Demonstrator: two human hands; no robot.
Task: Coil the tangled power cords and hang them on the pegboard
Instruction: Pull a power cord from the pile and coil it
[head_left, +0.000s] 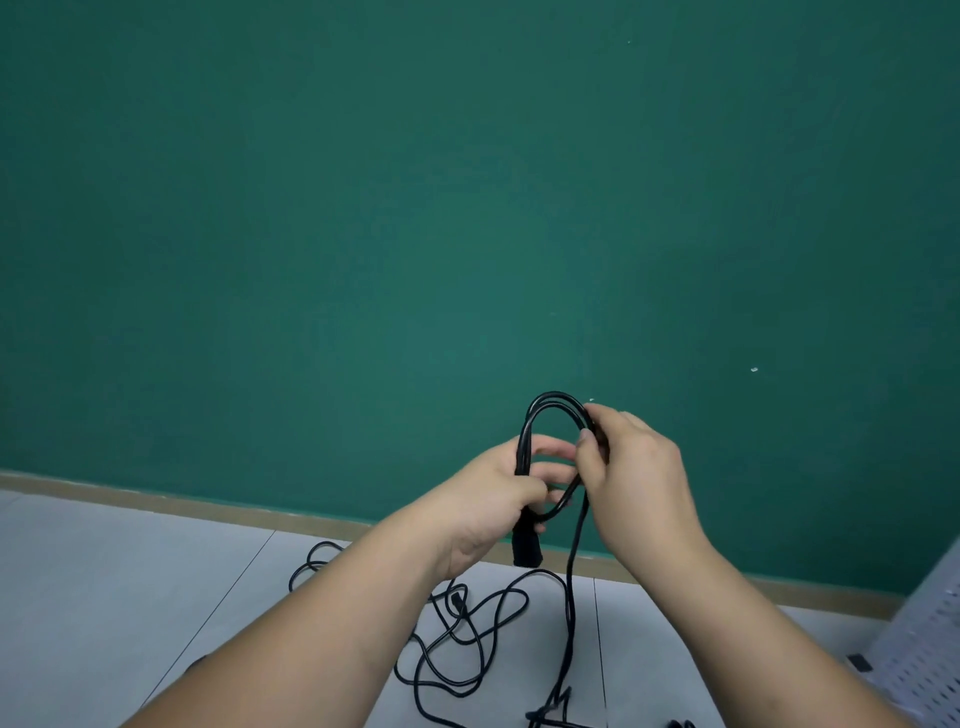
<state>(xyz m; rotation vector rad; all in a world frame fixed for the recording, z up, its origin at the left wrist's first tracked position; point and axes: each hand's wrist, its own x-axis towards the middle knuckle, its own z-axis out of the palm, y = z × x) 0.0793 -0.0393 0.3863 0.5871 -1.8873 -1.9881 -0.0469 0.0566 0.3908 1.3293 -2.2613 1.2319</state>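
left hand (496, 493) and right hand (636, 475) both tight around a looped black cord (554, 397), tangled cords (470, 638) on the floor (156, 571)

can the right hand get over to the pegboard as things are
Probably yes. The pegboard stands low at the person's right, and nothing shows between it and the right hand. But that hand pinches the coiled cord, which the left hand also grips, so the cord would have to come along.

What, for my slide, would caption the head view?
Left hand and right hand hold a looped black cord above tangled cords.
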